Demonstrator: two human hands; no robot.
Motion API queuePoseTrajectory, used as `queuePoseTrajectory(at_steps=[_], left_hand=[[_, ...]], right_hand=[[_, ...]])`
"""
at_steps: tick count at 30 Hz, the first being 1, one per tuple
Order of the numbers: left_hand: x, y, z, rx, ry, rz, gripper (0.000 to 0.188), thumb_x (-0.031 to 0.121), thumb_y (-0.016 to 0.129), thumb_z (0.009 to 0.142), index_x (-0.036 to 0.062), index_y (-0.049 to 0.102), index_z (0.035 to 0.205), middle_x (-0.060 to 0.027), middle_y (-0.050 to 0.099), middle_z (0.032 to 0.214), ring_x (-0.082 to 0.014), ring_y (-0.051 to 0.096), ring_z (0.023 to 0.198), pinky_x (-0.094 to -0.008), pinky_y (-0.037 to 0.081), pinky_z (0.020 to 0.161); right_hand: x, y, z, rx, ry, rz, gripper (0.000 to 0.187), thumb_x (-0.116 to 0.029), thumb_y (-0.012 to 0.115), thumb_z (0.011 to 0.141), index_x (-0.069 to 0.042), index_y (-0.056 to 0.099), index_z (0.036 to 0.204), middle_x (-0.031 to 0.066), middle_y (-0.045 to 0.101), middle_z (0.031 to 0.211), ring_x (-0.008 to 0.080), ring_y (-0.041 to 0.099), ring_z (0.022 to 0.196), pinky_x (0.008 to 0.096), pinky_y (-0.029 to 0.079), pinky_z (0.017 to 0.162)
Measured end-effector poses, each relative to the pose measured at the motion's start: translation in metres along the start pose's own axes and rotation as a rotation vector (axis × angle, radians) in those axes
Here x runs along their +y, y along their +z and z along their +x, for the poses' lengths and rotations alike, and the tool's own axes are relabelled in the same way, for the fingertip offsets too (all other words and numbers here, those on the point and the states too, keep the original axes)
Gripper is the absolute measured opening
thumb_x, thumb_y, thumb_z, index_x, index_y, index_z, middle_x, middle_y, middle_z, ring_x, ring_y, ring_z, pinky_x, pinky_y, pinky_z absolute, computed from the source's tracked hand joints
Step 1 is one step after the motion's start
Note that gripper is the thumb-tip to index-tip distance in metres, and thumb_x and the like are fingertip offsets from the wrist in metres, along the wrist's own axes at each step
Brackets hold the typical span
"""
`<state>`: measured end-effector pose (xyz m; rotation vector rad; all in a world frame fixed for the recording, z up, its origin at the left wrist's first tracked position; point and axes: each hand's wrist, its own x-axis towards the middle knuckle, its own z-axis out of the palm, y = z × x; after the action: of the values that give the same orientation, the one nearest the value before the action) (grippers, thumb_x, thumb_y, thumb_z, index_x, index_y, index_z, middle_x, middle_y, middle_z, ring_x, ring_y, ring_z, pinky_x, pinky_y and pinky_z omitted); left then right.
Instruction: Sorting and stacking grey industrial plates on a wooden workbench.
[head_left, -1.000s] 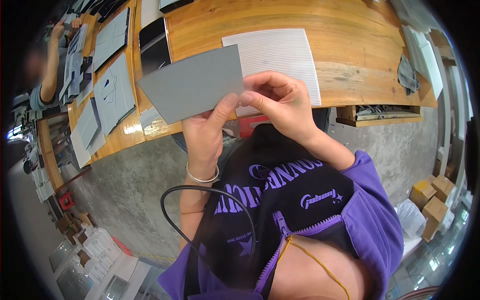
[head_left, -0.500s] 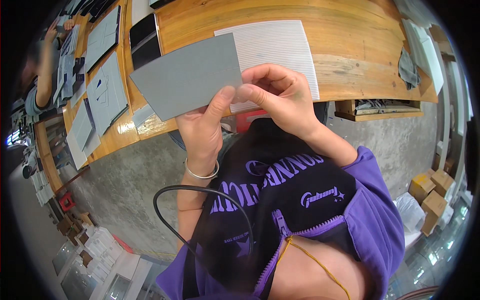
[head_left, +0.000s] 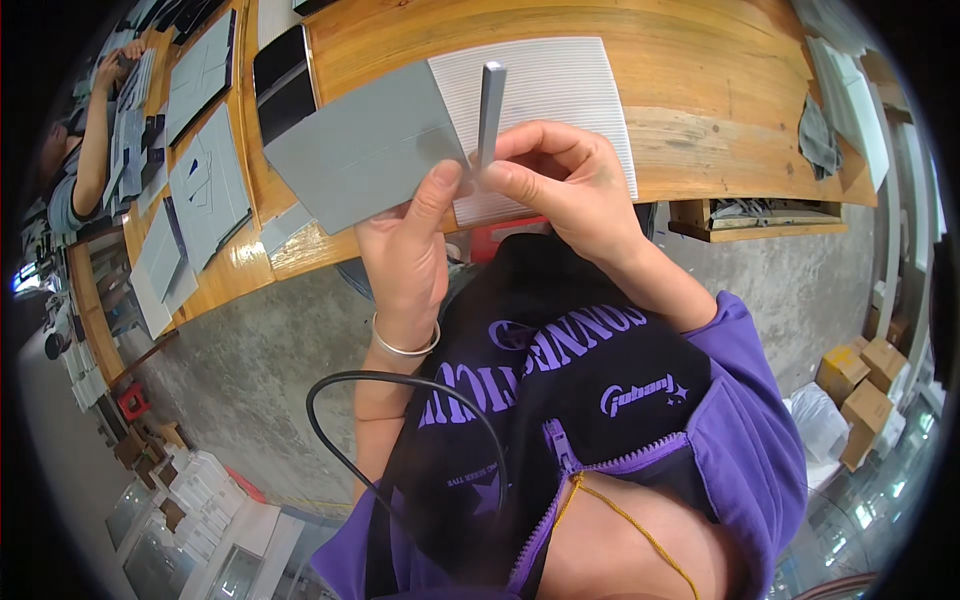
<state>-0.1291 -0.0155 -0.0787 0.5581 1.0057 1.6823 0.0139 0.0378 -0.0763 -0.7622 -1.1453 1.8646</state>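
My left hand [head_left: 410, 225] grips the lower right edge of a flat grey sheet [head_left: 360, 145], thumb on top. The sheet is tilted above the table, and a faint straight line runs across it. Pinched between the thumb and fingers of my right hand [head_left: 580, 190] is a narrow grey strip [head_left: 491, 110], which points away from me. The strip's upper part stands apart from the sheet's right edge; my fingertips hide its lower end. Behind both hands, a white ribbed sheet [head_left: 555, 85] lies on the wooden table [head_left: 710, 90].
A dark phone-like slab [head_left: 285, 85] lies beyond the grey sheet. To the left are several more grey sheets [head_left: 215, 175], and another person's arm [head_left: 92, 165]. A grey cloth [head_left: 820, 140] hangs at the right table end, above an open drawer [head_left: 760, 215].
The narrow strip now shows upright in my right hand, parted from the sheet's right edge. The grey sheet has shifted slightly left in my left hand.
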Motion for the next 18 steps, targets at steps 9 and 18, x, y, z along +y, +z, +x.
queuePoseTrajectory(at_steps=[9, 18], left_hand=[[-0.009, 0.007, -0.004, -0.01, 0.1, 0.031, 0.024, 0.002, 0.058, 0.091, 0.0033, 0.056, 0.114, -0.0068, 0.061, 0.108, -0.0171, 0.059, 0.099, -0.0342, 0.049, 0.089], [-0.014, 0.006, -0.004, -0.018, 0.133, 0.037, 0.029, -0.002, 0.062, 0.087, 0.0017, 0.057, 0.115, -0.006, 0.061, 0.111, -0.0141, 0.058, 0.101, -0.0283, 0.045, 0.092]], right_hand=[[-0.001, 0.006, 0.002, 0.116, -0.229, -0.215, 0.017, 0.001, 0.07, 0.079, 0.003, 0.067, 0.096, 0.0074, 0.065, 0.088, 0.0114, 0.062, 0.081, 0.0221, 0.05, 0.073], [0.005, -0.001, 0.008, 0.072, -0.351, -0.289, 0.016, -0.004, 0.072, 0.08, 0.004, 0.067, 0.092, 0.0087, 0.068, 0.087, 0.0123, 0.066, 0.08, 0.0233, 0.054, 0.074]])
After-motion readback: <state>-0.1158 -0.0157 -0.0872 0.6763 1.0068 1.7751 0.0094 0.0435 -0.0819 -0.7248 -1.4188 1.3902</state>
